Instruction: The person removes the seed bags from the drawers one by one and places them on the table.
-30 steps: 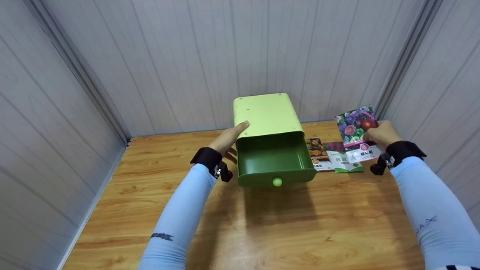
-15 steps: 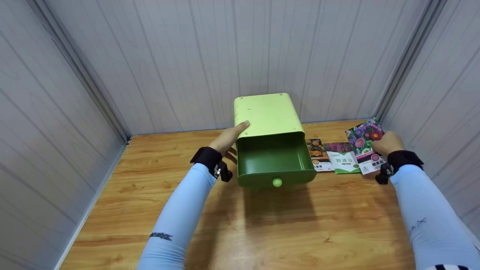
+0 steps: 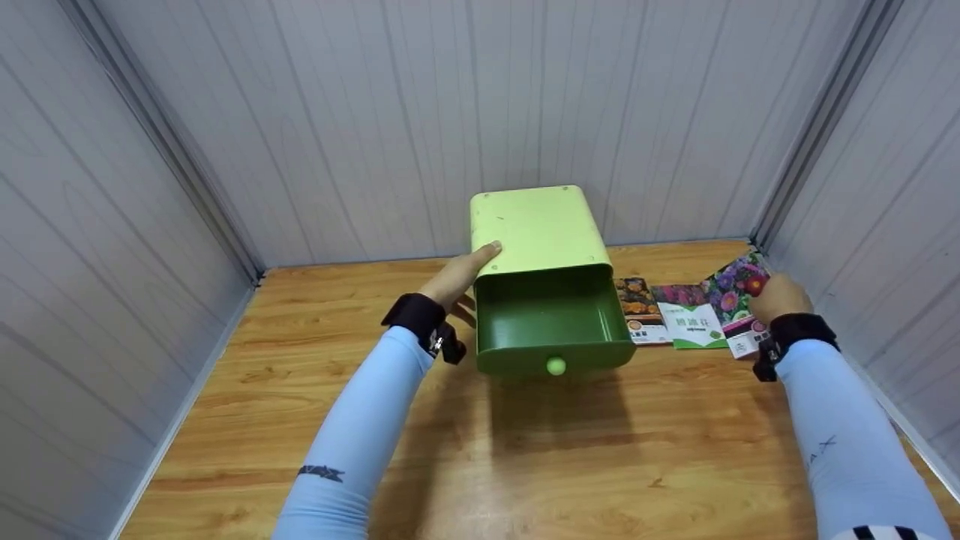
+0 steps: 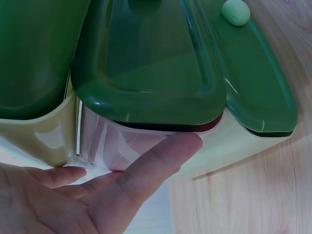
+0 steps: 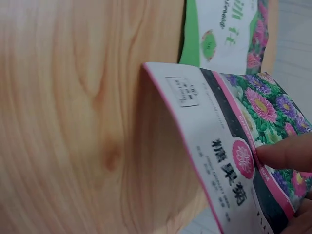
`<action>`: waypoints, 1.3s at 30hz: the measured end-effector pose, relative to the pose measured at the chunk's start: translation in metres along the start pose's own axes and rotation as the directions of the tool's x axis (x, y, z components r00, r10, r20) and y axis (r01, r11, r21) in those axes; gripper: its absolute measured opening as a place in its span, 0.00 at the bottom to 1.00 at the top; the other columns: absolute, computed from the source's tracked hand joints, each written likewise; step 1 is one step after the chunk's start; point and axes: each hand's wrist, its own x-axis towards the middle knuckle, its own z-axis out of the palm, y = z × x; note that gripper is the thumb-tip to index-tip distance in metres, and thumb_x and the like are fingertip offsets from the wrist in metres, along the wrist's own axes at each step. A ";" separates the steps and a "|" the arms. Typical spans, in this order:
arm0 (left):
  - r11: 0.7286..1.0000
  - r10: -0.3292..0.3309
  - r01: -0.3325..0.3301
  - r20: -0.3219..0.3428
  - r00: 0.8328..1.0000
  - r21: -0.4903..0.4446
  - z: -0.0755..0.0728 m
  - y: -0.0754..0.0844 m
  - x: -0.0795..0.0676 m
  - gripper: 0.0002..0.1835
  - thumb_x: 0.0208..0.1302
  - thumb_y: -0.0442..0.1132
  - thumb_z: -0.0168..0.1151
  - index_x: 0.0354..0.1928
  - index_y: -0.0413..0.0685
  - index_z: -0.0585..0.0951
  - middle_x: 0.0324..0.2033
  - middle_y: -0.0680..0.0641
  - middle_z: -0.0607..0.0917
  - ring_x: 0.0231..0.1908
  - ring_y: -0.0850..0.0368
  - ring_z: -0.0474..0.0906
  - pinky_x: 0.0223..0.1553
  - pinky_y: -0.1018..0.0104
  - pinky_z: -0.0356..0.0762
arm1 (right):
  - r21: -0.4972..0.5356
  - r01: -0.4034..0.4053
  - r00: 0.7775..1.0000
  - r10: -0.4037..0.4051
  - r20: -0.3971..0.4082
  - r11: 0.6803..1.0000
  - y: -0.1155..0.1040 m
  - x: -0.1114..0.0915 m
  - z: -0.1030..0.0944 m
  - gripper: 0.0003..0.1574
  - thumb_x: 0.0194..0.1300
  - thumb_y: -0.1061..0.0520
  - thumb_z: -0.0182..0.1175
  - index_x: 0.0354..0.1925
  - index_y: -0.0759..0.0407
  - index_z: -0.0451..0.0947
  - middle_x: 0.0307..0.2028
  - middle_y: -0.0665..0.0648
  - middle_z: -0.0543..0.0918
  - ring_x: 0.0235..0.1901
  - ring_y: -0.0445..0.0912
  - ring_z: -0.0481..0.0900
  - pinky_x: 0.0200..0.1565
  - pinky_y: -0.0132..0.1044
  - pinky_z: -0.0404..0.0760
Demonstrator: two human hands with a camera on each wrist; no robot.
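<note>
A small drawer cabinet (image 3: pixel 536 225) with a pale yellow-green top stands on the table. Its dark green upper drawer (image 3: pixel 555 358) is pulled out, and no contents show inside. My left hand (image 3: pixel 454 285) holds the cabinet's left edge, thumb over the top, other fingers along the side. Between the thumb and fingers of my right hand (image 3: pixel 780 296) is a flower seed packet (image 5: pixel 229 146), pinched at its right side and tilted off the table in the right wrist view. Left of it lie a white-and-green packet (image 3: pixel 688 322) and an orange-flower packet (image 3: pixel 639 307).
Lower drawers (image 4: pixel 156 73) of the cabinet are closed or nearly so in the left wrist view, one with a round pale knob (image 4: pixel 236 11). The wood-grain table (image 3: pixel 322 420) meets pale panel walls (image 3: pixel 360 127) at the back and both sides.
My right hand has carried the pinched seed packet rightward and lower, off the white-and-green packet, which shows more fully now. The left hand and the cabinet stay put.
</note>
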 end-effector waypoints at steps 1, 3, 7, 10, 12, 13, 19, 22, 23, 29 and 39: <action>1.000 0.001 -0.001 0.002 1.000 0.001 0.000 0.000 0.000 0.48 0.77 0.75 0.49 0.89 0.62 0.52 0.87 0.39 0.50 0.69 0.19 0.71 0.61 0.31 0.83 | -0.001 0.001 1.000 -0.001 -0.009 1.000 0.002 0.000 0.002 0.29 0.73 0.63 0.58 0.61 0.88 0.68 0.52 0.86 0.78 0.47 0.72 0.80 0.48 0.63 0.83; 1.000 -0.001 0.001 -0.001 1.000 -0.003 -0.001 0.000 0.000 0.49 0.77 0.76 0.50 0.89 0.61 0.53 0.87 0.39 0.50 0.69 0.19 0.72 0.62 0.32 0.83 | -0.006 0.012 1.000 -0.012 -0.026 1.000 0.005 0.000 0.005 0.31 0.73 0.64 0.58 0.62 0.89 0.66 0.52 0.88 0.78 0.48 0.75 0.80 0.51 0.67 0.83; 1.000 -0.015 0.015 -0.015 1.000 0.001 -0.001 -0.002 0.000 0.52 0.76 0.76 0.51 0.89 0.57 0.51 0.86 0.37 0.54 0.68 0.21 0.73 0.62 0.33 0.83 | -0.048 0.061 0.996 -0.064 -0.070 0.997 0.011 0.002 0.013 0.31 0.70 0.66 0.59 0.60 0.92 0.64 0.50 0.91 0.77 0.48 0.80 0.80 0.50 0.71 0.83; 1.000 -0.018 0.018 -0.017 1.000 -0.001 -0.002 -0.002 0.001 0.53 0.76 0.76 0.51 0.89 0.56 0.50 0.85 0.37 0.55 0.68 0.22 0.73 0.63 0.32 0.82 | -0.102 0.070 0.993 -0.079 -0.092 0.992 0.015 0.004 0.019 0.30 0.67 0.67 0.59 0.56 0.93 0.66 0.48 0.91 0.77 0.49 0.81 0.80 0.50 0.72 0.82; 1.000 -0.016 0.016 -0.014 1.000 -0.001 -0.002 -0.002 0.001 0.53 0.76 0.76 0.51 0.89 0.56 0.50 0.85 0.37 0.55 0.68 0.21 0.73 0.63 0.32 0.83 | -0.123 0.061 0.993 -0.073 -0.094 0.990 0.018 0.005 0.023 0.28 0.67 0.67 0.60 0.54 0.92 0.69 0.48 0.90 0.76 0.50 0.81 0.79 0.50 0.72 0.82; 1.000 -0.016 0.016 -0.013 1.000 -0.002 -0.002 -0.002 0.001 0.53 0.76 0.76 0.51 0.89 0.55 0.50 0.85 0.36 0.56 0.68 0.21 0.73 0.63 0.32 0.83 | -0.133 0.059 0.993 -0.072 -0.090 0.989 0.019 0.005 0.024 0.27 0.67 0.67 0.60 0.54 0.92 0.70 0.48 0.89 0.76 0.49 0.80 0.79 0.50 0.72 0.82; 1.000 -0.023 0.023 -0.013 1.000 -0.004 -0.001 -0.003 -0.001 0.52 0.76 0.77 0.50 0.88 0.52 0.54 0.78 0.35 0.67 0.65 0.25 0.77 0.60 0.35 0.85 | -0.156 0.074 0.996 -0.082 -0.045 0.985 0.029 0.005 0.031 0.27 0.67 0.67 0.59 0.55 0.92 0.72 0.51 0.91 0.74 0.51 0.82 0.76 0.52 0.74 0.80; 1.000 -0.023 0.023 -0.010 1.000 -0.002 -0.002 -0.004 -0.001 0.52 0.76 0.77 0.50 0.87 0.51 0.55 0.77 0.34 0.68 0.64 0.25 0.78 0.60 0.35 0.85 | -0.176 0.087 0.995 -0.093 -0.026 0.981 0.032 0.004 0.035 0.20 0.66 0.67 0.60 0.47 0.89 0.78 0.48 0.90 0.77 0.49 0.80 0.78 0.51 0.72 0.81; 1.000 -0.023 0.023 -0.012 1.000 -0.002 -0.002 -0.004 -0.001 0.52 0.76 0.77 0.50 0.88 0.51 0.55 0.78 0.34 0.68 0.64 0.25 0.78 0.60 0.34 0.84 | -0.184 0.092 0.995 -0.098 -0.021 0.979 0.033 0.004 0.036 0.18 0.66 0.68 0.60 0.44 0.88 0.80 0.47 0.89 0.79 0.48 0.79 0.79 0.51 0.72 0.82; 1.000 -0.014 0.014 -0.022 1.000 0.000 -0.002 -0.003 -0.004 0.52 0.76 0.76 0.50 0.89 0.56 0.51 0.84 0.36 0.58 0.67 0.22 0.75 0.62 0.32 0.82 | -0.193 0.091 0.996 -0.090 0.017 0.977 0.034 0.005 0.037 0.17 0.67 0.70 0.61 0.48 0.86 0.79 0.47 0.86 0.82 0.49 0.77 0.81 0.53 0.71 0.82; 1.000 -0.012 0.012 -0.025 1.000 0.009 -0.002 -0.003 -0.004 0.52 0.76 0.76 0.50 0.89 0.55 0.51 0.84 0.37 0.57 0.65 0.23 0.75 0.61 0.34 0.84 | -0.176 0.117 0.992 -0.105 0.077 0.978 0.036 0.000 0.032 0.16 0.68 0.68 0.56 0.45 0.85 0.80 0.47 0.86 0.83 0.47 0.78 0.83 0.53 0.71 0.83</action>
